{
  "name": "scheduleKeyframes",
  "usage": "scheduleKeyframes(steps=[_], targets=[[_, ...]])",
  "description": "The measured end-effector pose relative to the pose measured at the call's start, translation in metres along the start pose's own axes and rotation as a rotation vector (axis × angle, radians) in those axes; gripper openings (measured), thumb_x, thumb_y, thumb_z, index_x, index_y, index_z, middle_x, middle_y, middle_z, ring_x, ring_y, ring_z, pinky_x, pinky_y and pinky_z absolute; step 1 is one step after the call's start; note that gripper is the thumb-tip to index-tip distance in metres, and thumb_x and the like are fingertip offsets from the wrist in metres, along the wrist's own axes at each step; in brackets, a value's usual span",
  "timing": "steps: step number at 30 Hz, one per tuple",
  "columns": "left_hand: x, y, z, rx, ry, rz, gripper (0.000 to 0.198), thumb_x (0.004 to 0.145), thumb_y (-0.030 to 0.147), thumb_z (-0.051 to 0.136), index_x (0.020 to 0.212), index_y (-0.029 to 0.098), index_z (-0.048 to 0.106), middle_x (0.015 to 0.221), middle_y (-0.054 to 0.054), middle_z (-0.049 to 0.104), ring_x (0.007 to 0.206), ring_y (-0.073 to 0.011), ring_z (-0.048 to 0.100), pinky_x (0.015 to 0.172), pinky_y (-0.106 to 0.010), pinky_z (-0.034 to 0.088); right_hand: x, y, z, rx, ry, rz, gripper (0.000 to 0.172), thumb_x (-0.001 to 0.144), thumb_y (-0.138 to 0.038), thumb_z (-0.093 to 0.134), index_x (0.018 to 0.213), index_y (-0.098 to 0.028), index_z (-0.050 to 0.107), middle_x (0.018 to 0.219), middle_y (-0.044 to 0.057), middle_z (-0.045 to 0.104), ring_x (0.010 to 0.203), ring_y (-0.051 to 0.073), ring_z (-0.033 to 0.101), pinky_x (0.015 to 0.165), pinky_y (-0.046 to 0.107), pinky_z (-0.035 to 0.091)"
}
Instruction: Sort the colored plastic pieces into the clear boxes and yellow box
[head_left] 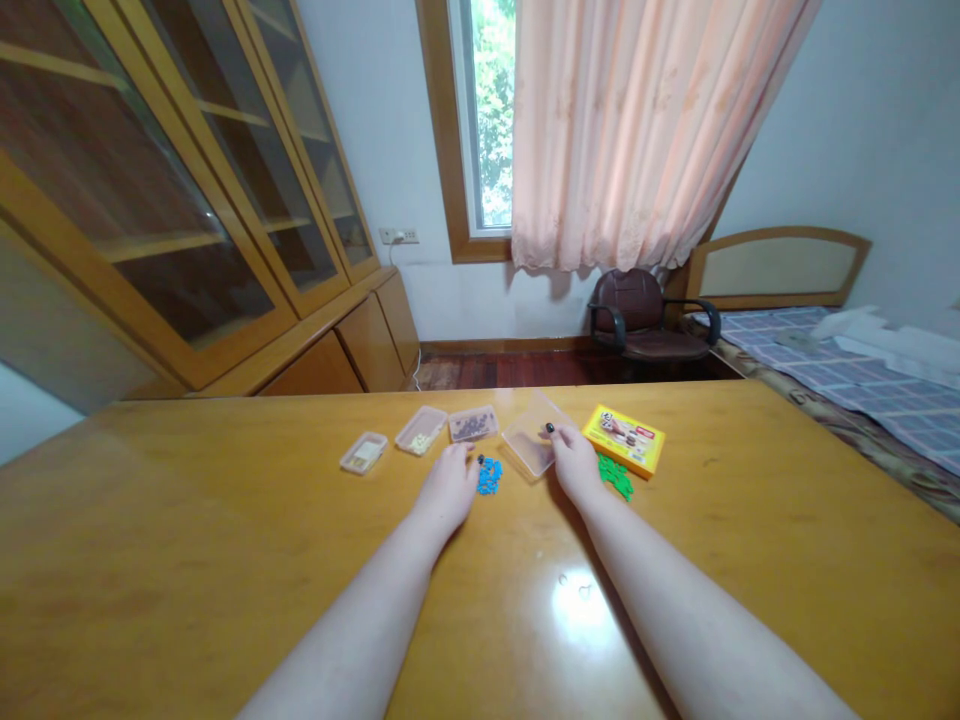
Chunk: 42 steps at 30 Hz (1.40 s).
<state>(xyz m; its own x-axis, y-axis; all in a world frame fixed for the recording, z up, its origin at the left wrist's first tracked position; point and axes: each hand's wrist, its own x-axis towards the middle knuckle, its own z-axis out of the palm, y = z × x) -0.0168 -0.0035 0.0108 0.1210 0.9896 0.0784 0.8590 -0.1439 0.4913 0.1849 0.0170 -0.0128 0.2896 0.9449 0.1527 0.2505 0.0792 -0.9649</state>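
My left hand (450, 487) rests on the wooden table (225, 560) with its fingers curled, pinching a small black piece (481, 460) beside a pile of blue pieces (490, 476). My right hand (576, 462) pinches another small black piece (550, 428) at the edge of a tilted clear plastic lid (531, 440). A pile of green pieces (616, 476) lies just right of that hand, in front of a yellow box (624, 439).
Three small clear trays stand in a row beyond my left hand: one (364, 452) at the left, one (421, 430) with pale pieces, one (473, 424) with dark pieces. A cabinet (225, 250) stands left, an office chair (645, 320) and a bed (862, 370) behind.
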Motion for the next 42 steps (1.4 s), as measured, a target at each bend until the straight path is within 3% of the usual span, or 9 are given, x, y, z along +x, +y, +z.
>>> scheduleKeyframes(steps=[3,9,17,23,29,34,37,40,42], targets=[[0.004,-0.010,-0.014,0.061,-0.068,0.047,0.028,0.086,0.025,0.032,0.097,0.016,0.056,0.100,-0.011,0.062,0.094,-0.0218,0.057,0.081,-0.033,0.042,0.000,0.004,0.001,-0.052,-0.054,0.012,0.034,0.076,-0.045,0.046,0.084,-0.018,0.064,0.084,0.005,0.067,0.076,0.020,0.058,0.070,0.029,0.041],[0.003,-0.017,-0.009,0.210,-0.213,0.057,0.022,0.085,0.030,0.038,0.102,0.020,0.049,0.097,-0.009,0.064,0.089,-0.0198,0.059,0.073,-0.028,0.041,-0.001,0.003,0.001,-0.099,-0.109,0.006,0.031,0.077,-0.039,0.042,0.084,-0.018,0.064,0.090,0.005,0.066,0.082,0.020,0.058,0.072,0.029,0.041],[0.006,-0.019,-0.005,0.228,-0.203,0.141,0.022,0.086,0.030,0.036,0.102,0.023,0.050,0.098,-0.005,0.063,0.089,-0.0180,0.059,0.073,-0.026,0.039,-0.004,-0.003,0.001,-0.144,-0.142,-0.009,0.031,0.078,-0.040,0.042,0.080,-0.018,0.064,0.087,0.005,0.067,0.082,0.021,0.059,0.073,0.030,0.041],[0.009,-0.021,0.001,0.195,-0.145,0.108,0.017,0.083,0.031,0.042,0.092,0.023,0.053,0.091,-0.004,0.064,0.082,-0.0196,0.059,0.066,-0.027,0.038,-0.002,0.004,0.003,-0.123,-0.124,-0.006,0.029,0.077,-0.039,0.044,0.083,-0.019,0.064,0.084,0.004,0.066,0.079,0.019,0.058,0.073,0.029,0.041],[0.016,-0.030,0.002,-0.199,0.007,-0.004,0.011,0.079,0.027,0.045,0.082,0.019,0.053,0.074,-0.001,0.060,0.069,-0.0143,0.055,0.059,-0.023,0.036,-0.001,0.009,0.004,-0.120,-0.125,0.014,0.033,0.077,-0.043,0.043,0.083,-0.018,0.063,0.080,0.003,0.065,0.071,0.018,0.057,0.064,0.027,0.041],[0.020,-0.031,-0.008,-0.953,0.080,-0.271,0.014,0.074,0.030,0.047,0.079,0.017,0.050,0.059,0.005,0.048,0.042,-0.0057,0.040,0.041,-0.016,0.026,0.000,0.011,0.005,-0.106,-0.134,0.001,0.033,0.078,-0.045,0.042,0.082,-0.019,0.063,0.079,0.003,0.065,0.070,0.018,0.057,0.064,0.027,0.041],[0.022,-0.030,-0.014,-1.306,0.072,-0.441,0.016,0.071,0.031,0.050,0.077,0.017,0.049,0.057,0.006,0.046,0.039,-0.0041,0.038,0.040,-0.015,0.026,-0.001,0.011,0.005,-0.100,-0.144,-0.001,0.035,0.078,-0.046,0.041,0.082,-0.019,0.063,0.080,0.004,0.065,0.068,0.018,0.057,0.065,0.028,0.041],[0.022,-0.031,-0.015,-1.338,0.042,-0.490,0.017,0.071,0.033,0.050,0.076,0.017,0.048,0.057,0.005,0.047,0.040,-0.0053,0.041,0.042,-0.017,0.030,-0.001,0.011,0.005,-0.104,-0.141,-0.005,0.035,0.078,-0.047,0.041,0.082,-0.019,0.063,0.080,0.003,0.065,0.069,0.018,0.057,0.066,0.028,0.041],[0.022,-0.032,-0.012,-1.114,0.065,-0.399,0.017,0.072,0.033,0.048,0.077,0.017,0.050,0.060,0.003,0.050,0.043,-0.0069,0.043,0.044,-0.019,0.032,-0.001,0.012,0.005,-0.112,-0.137,-0.008,0.035,0.078,-0.047,0.041,0.083,-0.020,0.063,0.080,0.003,0.065,0.070,0.018,0.058,0.067,0.028,0.041]])
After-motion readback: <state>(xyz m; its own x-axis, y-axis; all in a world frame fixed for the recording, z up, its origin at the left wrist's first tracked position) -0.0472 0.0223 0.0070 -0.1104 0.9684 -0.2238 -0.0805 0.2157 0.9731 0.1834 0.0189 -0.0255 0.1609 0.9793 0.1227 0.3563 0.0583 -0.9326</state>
